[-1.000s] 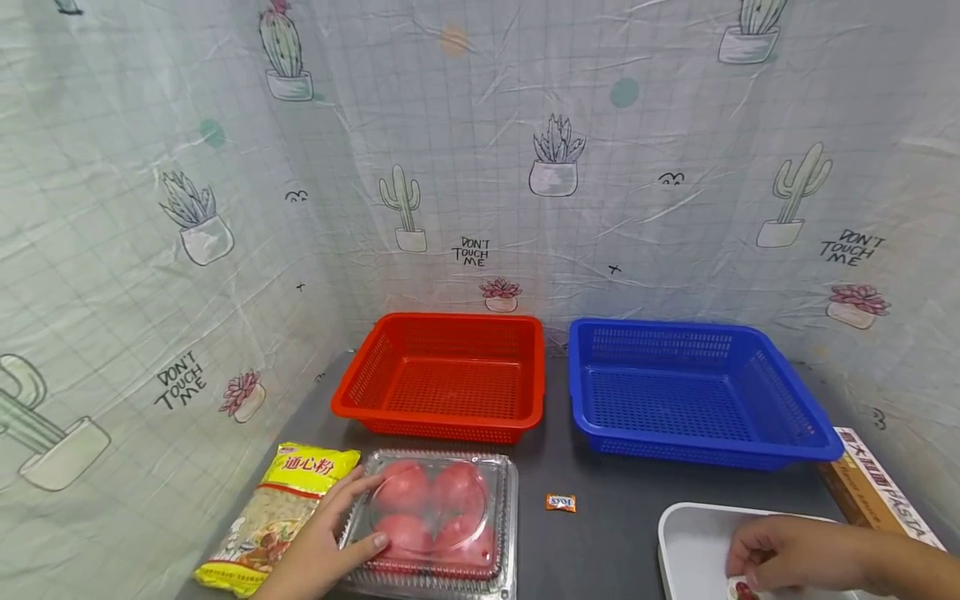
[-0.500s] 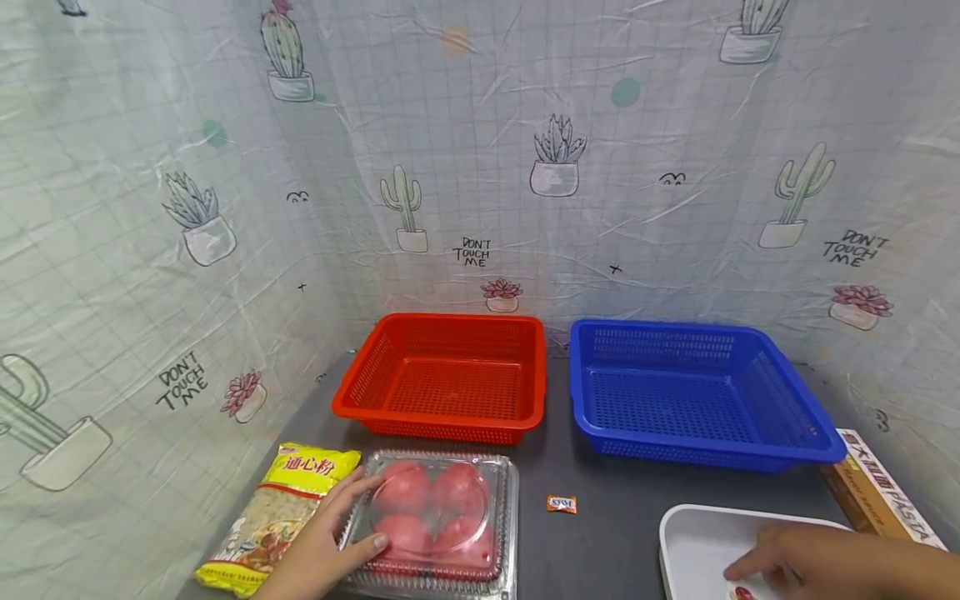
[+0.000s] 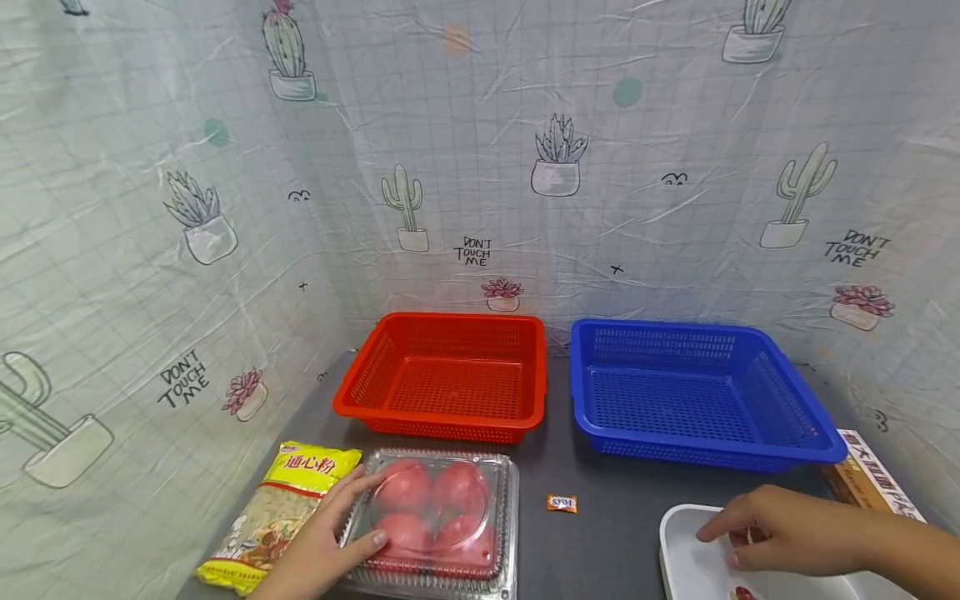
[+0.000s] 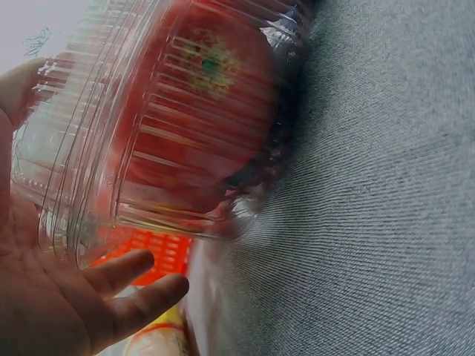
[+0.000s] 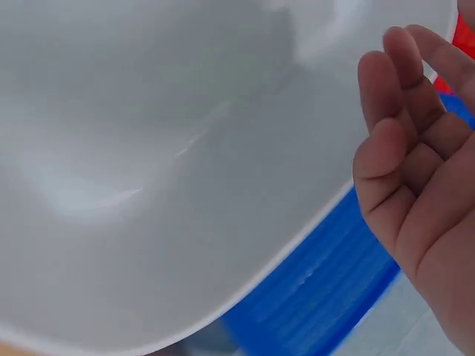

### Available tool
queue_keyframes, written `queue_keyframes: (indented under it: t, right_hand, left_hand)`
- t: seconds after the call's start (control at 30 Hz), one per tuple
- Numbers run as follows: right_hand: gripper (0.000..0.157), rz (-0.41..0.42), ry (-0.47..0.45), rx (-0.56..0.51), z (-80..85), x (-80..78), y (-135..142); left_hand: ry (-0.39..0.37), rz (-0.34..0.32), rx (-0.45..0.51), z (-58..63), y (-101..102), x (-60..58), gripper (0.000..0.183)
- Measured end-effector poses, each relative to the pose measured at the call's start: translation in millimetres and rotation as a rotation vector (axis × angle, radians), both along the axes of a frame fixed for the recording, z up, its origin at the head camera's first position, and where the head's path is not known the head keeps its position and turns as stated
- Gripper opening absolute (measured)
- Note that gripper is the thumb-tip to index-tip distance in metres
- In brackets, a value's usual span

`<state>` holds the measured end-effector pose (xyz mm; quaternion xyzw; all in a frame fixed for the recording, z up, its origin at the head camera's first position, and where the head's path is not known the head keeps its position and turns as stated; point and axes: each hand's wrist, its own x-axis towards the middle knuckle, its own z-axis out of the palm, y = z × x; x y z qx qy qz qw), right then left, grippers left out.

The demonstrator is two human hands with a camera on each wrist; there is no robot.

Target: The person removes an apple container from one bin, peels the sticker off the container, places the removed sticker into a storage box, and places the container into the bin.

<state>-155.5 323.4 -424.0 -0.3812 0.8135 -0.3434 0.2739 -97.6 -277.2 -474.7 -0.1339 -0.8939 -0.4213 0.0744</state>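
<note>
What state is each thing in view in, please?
Clear box, lid on, red fruit inside
Bag, lying flat
Red basket, upright
Blue basket, upright
Tray, upright, small item inside
Candy, wrapped, lying flat
Pasta box, lying flat, partly hidden
Left grip, touching the clear box
Right grip, over the tray, holding nothing
Curtain, creased

Loosely curled right hand [image 5: 430, 178] before a white tray [image 5: 215, 163], blue basket [image 5: 304, 282] beyond its rim.

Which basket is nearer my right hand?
The blue basket, just beyond the white tray your right hand is over. The red basket is farther left, behind the clear box your left hand touches.
</note>
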Motion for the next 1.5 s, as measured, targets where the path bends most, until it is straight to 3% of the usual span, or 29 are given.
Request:
queue_keyframes:
  t: [0.1, 0.3, 0.47, 0.67, 0.83, 1.1, 1.5]
  right_hand:
    - [0.025, -0.02, -0.051, -0.049, 10.6, -4.7, -22.0]
    - [0.029, -0.222, -0.315, -0.137, 21.8, -2.1, -71.3]
    - [0.045, -0.332, -0.435, -0.263, 12.7, 0.6, -112.9]
    - [0.06, -0.457, -0.532, -0.356, -1.9, -2.4, -151.5]
    - [0.066, -0.537, -0.579, -0.389, -11.9, -9.5, -174.7]
    - [0.071, -0.548, -0.562, -0.435, -29.3, -23.2, -214.2]
    - [0.068, -0.647, -0.522, -0.299, -2.6, -20.7, -225.4]
  left_hand:
    - [-0.022, 0.011, -0.004, 0.9, -1.4, -0.1, 0.063]
    - [-0.136, 0.021, 0.015, 5.3, -1.6, -3.6, 0.062]
    - [-0.166, 0.018, 0.083, 10.2, -5.6, -7.5, 0.061]
    - [-0.121, 0.018, 0.139, 15.9, -14.3, -16.8, 0.06]
    - [-0.09, 0.035, 0.165, 19.2, -23.1, -23.5, 0.057]
    - [-0.084, 0.034, 0.219, 25.4, -41.2, -30.5, 0.058]
    - [-0.136, 0.011, 0.254, 36.8, -57.6, -39.5, 0.059]
